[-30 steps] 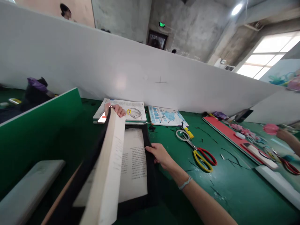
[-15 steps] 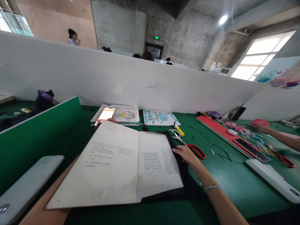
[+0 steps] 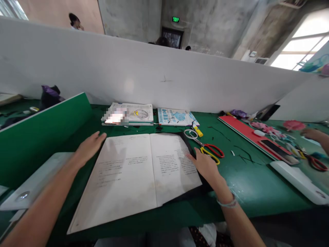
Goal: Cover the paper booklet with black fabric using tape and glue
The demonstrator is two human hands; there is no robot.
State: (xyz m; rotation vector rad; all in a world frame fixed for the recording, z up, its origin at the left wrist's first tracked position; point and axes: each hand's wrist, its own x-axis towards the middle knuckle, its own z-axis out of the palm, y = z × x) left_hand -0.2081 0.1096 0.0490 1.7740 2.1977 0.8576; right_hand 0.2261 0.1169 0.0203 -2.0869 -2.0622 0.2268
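Note:
An open book (image 3: 128, 175) with printed pages lies on the green table, with dark material showing under its right side. My left hand (image 3: 90, 146) is at the book's upper left corner, fingers extended and nothing gripped in them. My right hand (image 3: 205, 164) rests on the right page's edge, thumb on the paper, its other fingers partly hidden beyond the edge. Scissors with red handles (image 3: 215, 150) and a yellow-handled tool (image 3: 210, 156) lie just beyond my right hand, beside a roll of tape (image 3: 190, 134) and a yellow tube (image 3: 197, 130).
Books (image 3: 140, 115) and a blue-white booklet (image 3: 177, 117) lie by the white partition (image 3: 164, 75). A green divider (image 3: 46, 133) stands left. At right are a red board (image 3: 244, 135), a phone (image 3: 276, 151), a white case (image 3: 298, 180) and another person's hand (image 3: 315, 133).
The book has come down flatter onto the table. My left hand has moved from behind the book to its upper left corner and opened. The yellow handles are now uncovered.

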